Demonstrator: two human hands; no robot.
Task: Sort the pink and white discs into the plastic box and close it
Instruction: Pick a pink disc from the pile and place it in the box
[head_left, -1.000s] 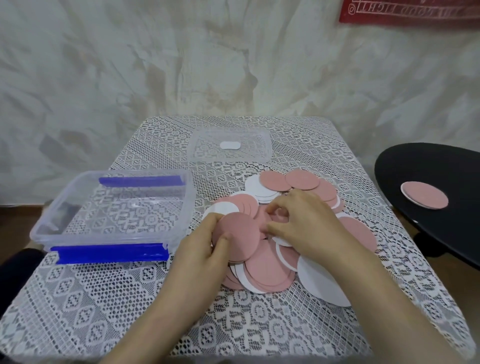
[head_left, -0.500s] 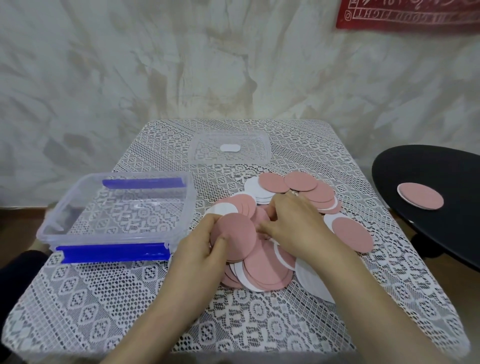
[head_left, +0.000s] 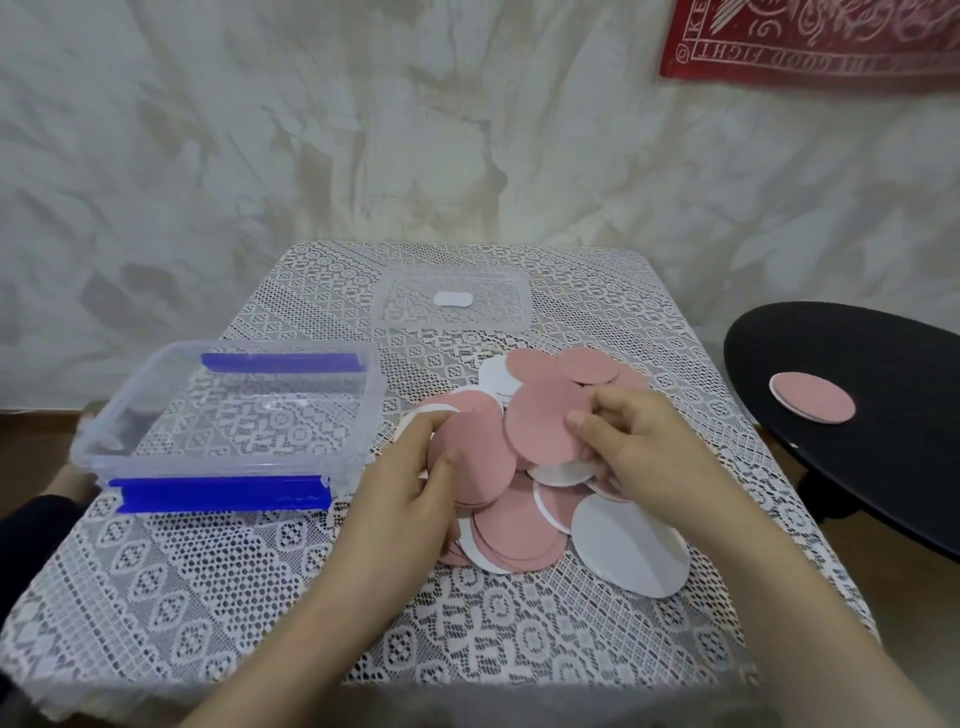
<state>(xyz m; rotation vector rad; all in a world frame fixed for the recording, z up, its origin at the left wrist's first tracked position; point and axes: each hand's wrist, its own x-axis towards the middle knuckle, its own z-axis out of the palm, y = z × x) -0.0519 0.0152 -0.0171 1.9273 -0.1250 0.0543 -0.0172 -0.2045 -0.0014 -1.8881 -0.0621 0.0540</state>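
Observation:
A heap of pink and white discs (head_left: 519, 525) lies on the lace-covered table (head_left: 208, 582), right of centre. My left hand (head_left: 405, 499) grips a small stack of pink discs (head_left: 475, 457) held on edge above the heap. My right hand (head_left: 639, 452) pinches one pink disc (head_left: 545, 423), lifted and tilted next to that stack. A large white disc (head_left: 626, 545) lies flat at the heap's near right. The clear plastic box (head_left: 234, 410) with blue clips stands open and empty to the left. Its clear lid (head_left: 452, 304) lies at the far middle of the table.
A black round side table (head_left: 857, 415) stands to the right, with one pink disc (head_left: 813, 397) on it. The wall runs close behind the table. A red cloth (head_left: 810, 41) hangs at the top right.
My right hand has lifted a pink disc out of the heap and tilted it up beside the stack in my left hand. The left hand has barely moved.

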